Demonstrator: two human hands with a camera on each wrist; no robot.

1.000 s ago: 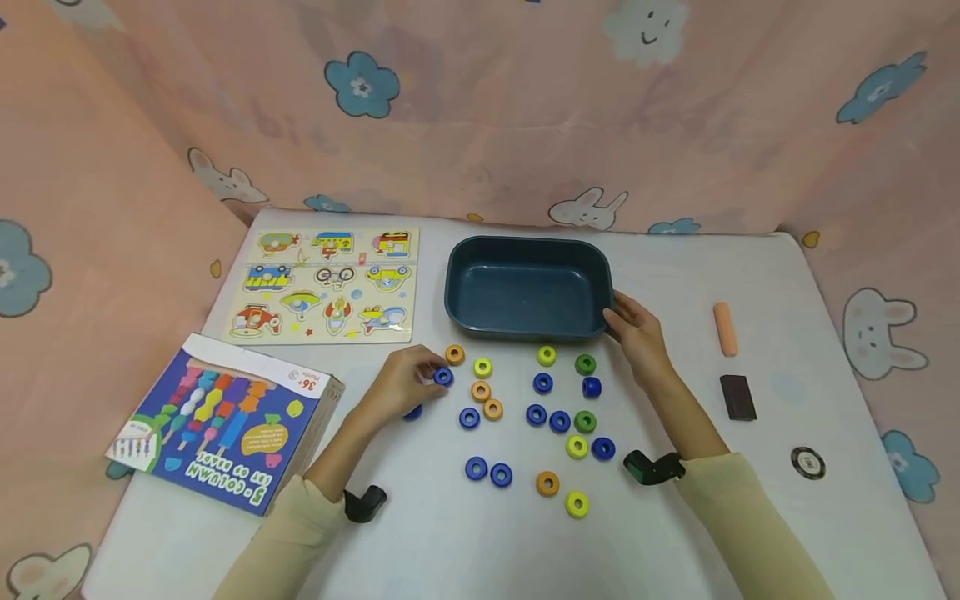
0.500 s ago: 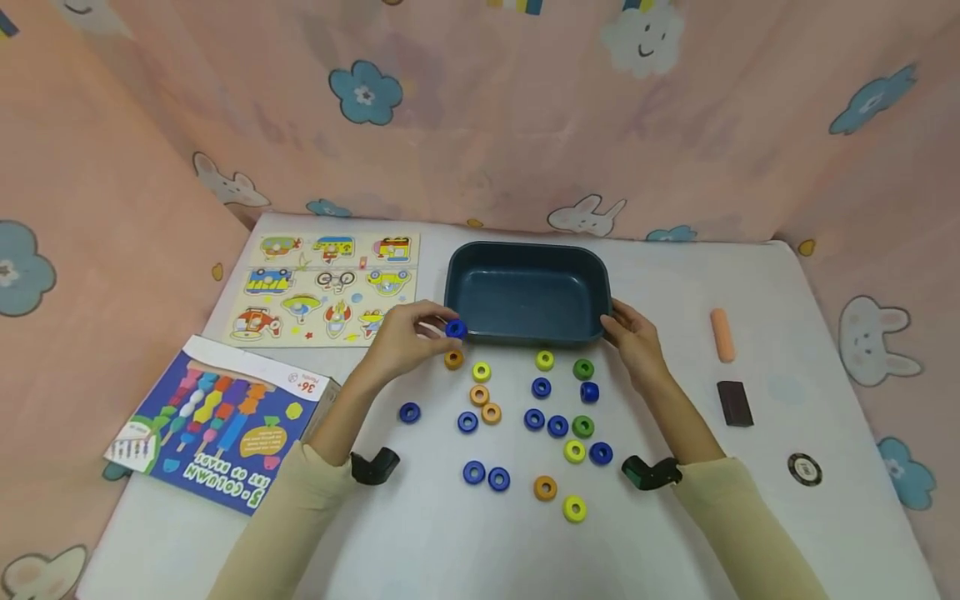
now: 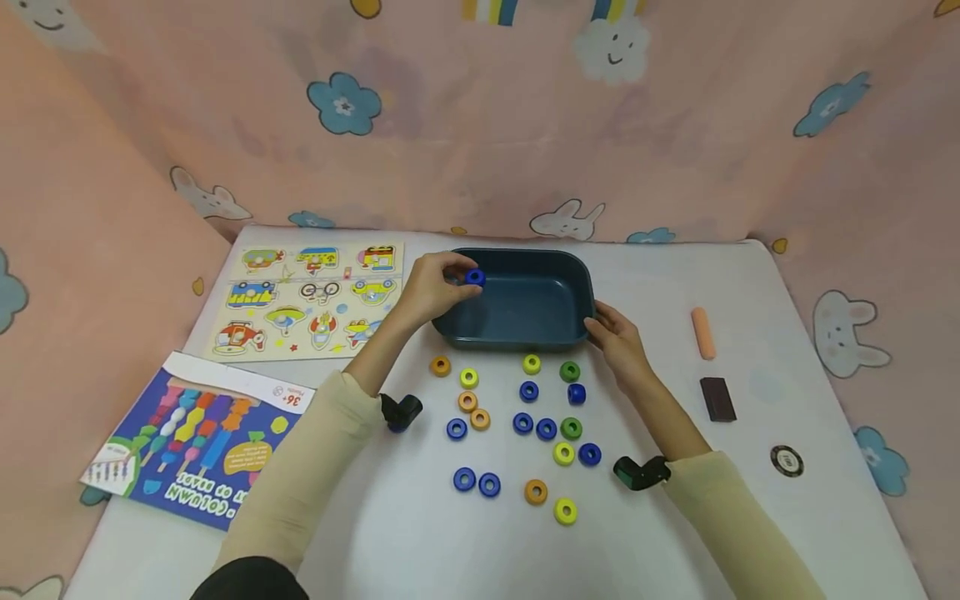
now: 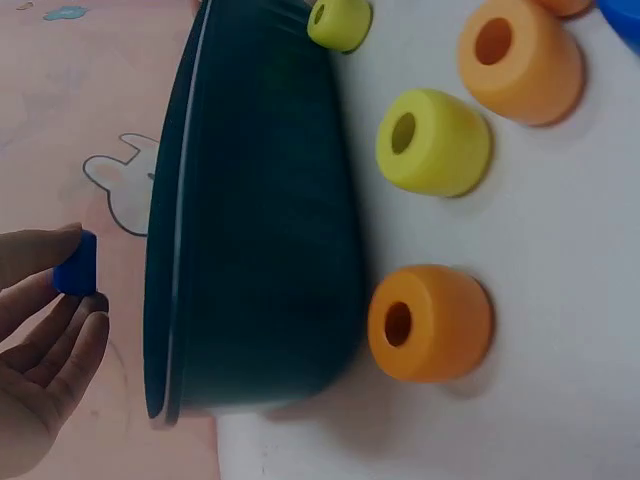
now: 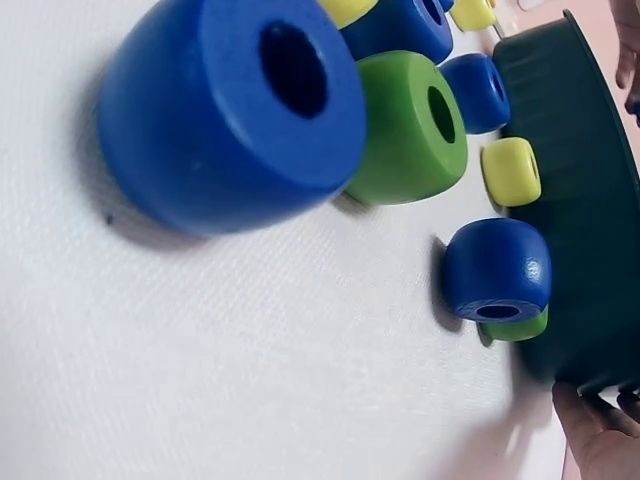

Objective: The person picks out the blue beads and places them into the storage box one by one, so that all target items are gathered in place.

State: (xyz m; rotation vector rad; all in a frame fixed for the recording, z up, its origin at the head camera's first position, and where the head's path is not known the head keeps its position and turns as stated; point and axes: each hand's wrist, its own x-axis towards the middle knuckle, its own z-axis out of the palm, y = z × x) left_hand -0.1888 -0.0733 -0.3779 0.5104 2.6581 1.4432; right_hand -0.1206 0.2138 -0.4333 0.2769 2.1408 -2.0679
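Note:
Between thumb and fingertips, my left hand (image 3: 437, 288) pinches a blue bead (image 3: 475, 277) above the left part of a dark teal tray (image 3: 517, 342). The left wrist view shows that blue bead (image 4: 77, 265) held beyond the tray's rim. My right hand (image 3: 621, 342) holds the tray at its right front corner. In the right wrist view, only part of the right hand (image 5: 600, 437) shows at the tray wall. Several blue, orange, yellow and green beads lie in front of the tray, among them an orange bead (image 3: 440, 366) and a green bead (image 3: 570, 372).
A vehicle puzzle board (image 3: 300, 315) lies left of the tray, and a blue toy box (image 3: 187, 450) lies nearer, partly behind my left sleeve. On the right are an orange stick (image 3: 702, 333), a dark brown block (image 3: 717, 400) and a black-and-white disc (image 3: 787, 461).
My left hand has lifted the blue bead off the table and carried it up and right over the tray. The right hand stays at the tray's corner. The head view has shifted slightly.

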